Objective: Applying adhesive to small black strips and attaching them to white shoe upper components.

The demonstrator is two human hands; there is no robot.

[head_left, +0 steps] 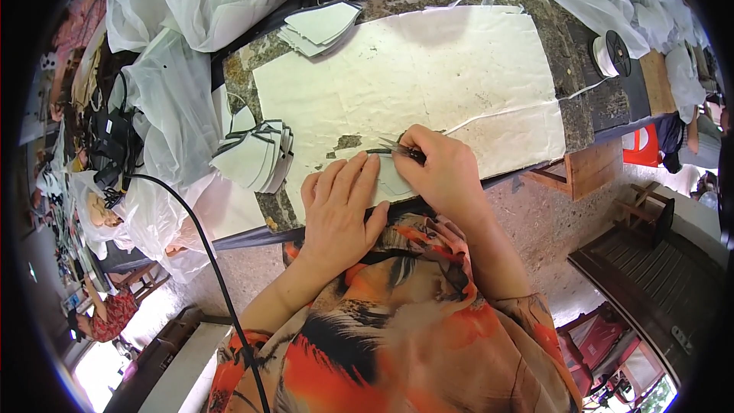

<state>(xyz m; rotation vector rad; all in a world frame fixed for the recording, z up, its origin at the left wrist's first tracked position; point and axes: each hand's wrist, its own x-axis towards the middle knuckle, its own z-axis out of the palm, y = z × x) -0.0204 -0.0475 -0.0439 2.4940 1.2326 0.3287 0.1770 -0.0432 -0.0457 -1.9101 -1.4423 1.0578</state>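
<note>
My left hand point(340, 199) lies flat with its fingers stretched out, pressing on the near edge of the white board point(428, 69). Beside its fingertips is a pale grey cut piece point(392, 177) with a dark edge, partly hidden under both hands. My right hand point(440, 168) is closed around small scissors point(404, 150) with dark handles, their thin metal points directed left over the piece. A narrow white tape point(505, 111) runs from near my right hand across the board toward a spool point(610, 55) at the far right.
Fanned stacks of white dark-edged pieces lie at the board's left point(256, 157) and far left corner point(321, 28). Translucent plastic sheeting point(172, 92) drapes the left and far sides. A black cable point(202, 233) hangs at left. Wooden stools point(577, 176) stand at right.
</note>
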